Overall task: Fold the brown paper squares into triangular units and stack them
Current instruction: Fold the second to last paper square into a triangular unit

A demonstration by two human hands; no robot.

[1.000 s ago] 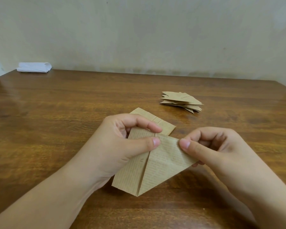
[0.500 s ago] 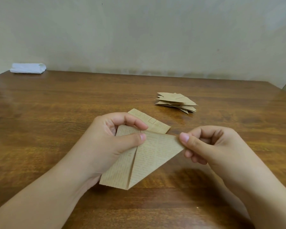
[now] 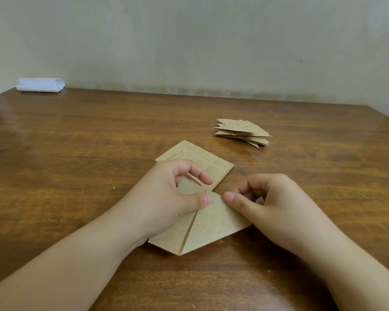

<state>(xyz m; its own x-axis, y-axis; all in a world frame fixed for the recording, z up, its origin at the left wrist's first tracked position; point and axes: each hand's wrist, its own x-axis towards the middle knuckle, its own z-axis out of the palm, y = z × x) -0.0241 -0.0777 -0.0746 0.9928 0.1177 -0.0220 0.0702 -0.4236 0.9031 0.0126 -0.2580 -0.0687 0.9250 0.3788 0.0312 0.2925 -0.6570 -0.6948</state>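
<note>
So the left hand (image 3: 166,198) has its thumb and curled forefinger pinched on the top of the half-folded paper (image 3: 202,227), thumb sitting right by the centre seam. My guess is that's to keep the two flaps from springing open while the other side gets worked. The right hand (image 3: 270,203) is curled too, thumb pressing down on the upper edge of the right flap with the fingers tucked behind it, so it's gripping the paper rather than just resting on it. Looks to me like it's either sharpening that crease or about to turn the corner over, can't tell which.

The piece being folded sits low over the worktop (image 3: 76,153), point toward the person, two flaps meeting at a seam down the middle. It's a kite-ish shape at this stage, not a finished triangle yet.

Just behind the left hand, partly under it, lies an unfolded brown sheet (image 3: 202,158), flat, with some print on it. I count one, though more could be hiding underneath, the edges don't really show. Probably parked there so the next one is within reach.

Further back and to the right, well apart from the hands, there's the stack of finished units (image 3: 243,132). The layers are fanned a bit; I'd say roughly five or six, but can't count them cleanly.

Far left corner against the wall: one white folded cloth or tissue thing (image 3: 41,84), not involved.
</note>
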